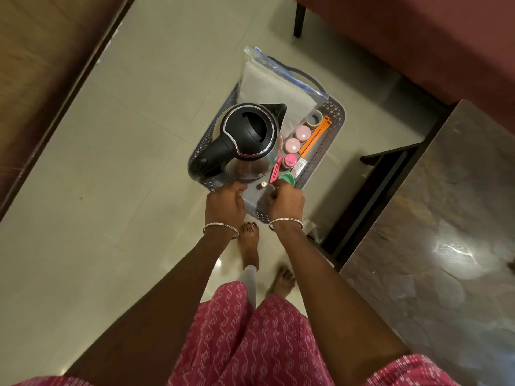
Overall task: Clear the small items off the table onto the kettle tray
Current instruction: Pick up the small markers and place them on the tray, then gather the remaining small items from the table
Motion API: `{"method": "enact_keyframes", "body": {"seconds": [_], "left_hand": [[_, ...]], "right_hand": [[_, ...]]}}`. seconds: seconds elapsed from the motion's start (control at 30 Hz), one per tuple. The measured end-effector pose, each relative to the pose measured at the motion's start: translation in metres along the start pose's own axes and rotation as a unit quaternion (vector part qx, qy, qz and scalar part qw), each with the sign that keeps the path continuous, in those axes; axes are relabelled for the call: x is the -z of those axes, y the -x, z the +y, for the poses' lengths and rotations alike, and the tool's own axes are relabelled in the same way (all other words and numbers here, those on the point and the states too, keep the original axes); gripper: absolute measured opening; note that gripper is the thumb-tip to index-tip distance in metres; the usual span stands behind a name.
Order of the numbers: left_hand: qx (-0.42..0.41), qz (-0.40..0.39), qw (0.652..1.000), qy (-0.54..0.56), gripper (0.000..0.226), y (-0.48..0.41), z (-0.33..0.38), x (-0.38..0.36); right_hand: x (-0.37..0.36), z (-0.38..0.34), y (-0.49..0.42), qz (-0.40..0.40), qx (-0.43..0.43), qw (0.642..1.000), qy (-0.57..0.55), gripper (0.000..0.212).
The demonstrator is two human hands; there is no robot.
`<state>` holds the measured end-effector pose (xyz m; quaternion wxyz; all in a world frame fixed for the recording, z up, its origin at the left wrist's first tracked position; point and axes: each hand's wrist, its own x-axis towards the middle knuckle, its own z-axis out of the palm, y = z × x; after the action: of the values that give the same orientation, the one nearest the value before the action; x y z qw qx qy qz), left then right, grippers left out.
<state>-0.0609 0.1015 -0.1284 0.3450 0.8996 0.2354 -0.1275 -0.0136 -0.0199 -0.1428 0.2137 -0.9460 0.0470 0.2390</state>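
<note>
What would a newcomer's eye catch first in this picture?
The steel kettle with its black lid, standing on the left part of the grey tray. Next, the pink pots and orange clip in a row to its right, then the left hand and right hand at the tray's near edge.

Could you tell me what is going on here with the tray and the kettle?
A person stands over a grey tray that carries a kettle, a clear bag, a tape roll, pink pots and an orange clip. The left hand grips the tray's near edge. The right hand is curled beside a green piece; whether it holds anything is unclear.
</note>
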Motion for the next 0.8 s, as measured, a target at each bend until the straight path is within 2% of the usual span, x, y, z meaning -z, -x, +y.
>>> {"method": "enact_keyframes", "body": {"seconds": [0.13,0.37,0.57,0.8], "left_hand": [[0.006,0.026,1.0,0.012,0.025,0.02,0.01,0.001],[0.006,0.069,0.997,0.035,0.025,0.08,0.043,-0.003],[-0.031,0.083,0.996,0.03,0.023,0.16,0.089,-0.022],[-0.078,0.077,0.992,0.06,0.024,0.262,0.17,-0.069]], "right_hand": [[0.014,0.013,0.021,0.008,0.003,1.0,-0.02,0.028],[0.056,0.055,0.078,0.063,-0.014,0.993,-0.096,0.025],[0.105,0.121,0.145,0.128,0.004,0.983,-0.135,0.019],[0.166,0.22,0.241,0.186,-0.024,0.963,-0.194,0.011]]}}
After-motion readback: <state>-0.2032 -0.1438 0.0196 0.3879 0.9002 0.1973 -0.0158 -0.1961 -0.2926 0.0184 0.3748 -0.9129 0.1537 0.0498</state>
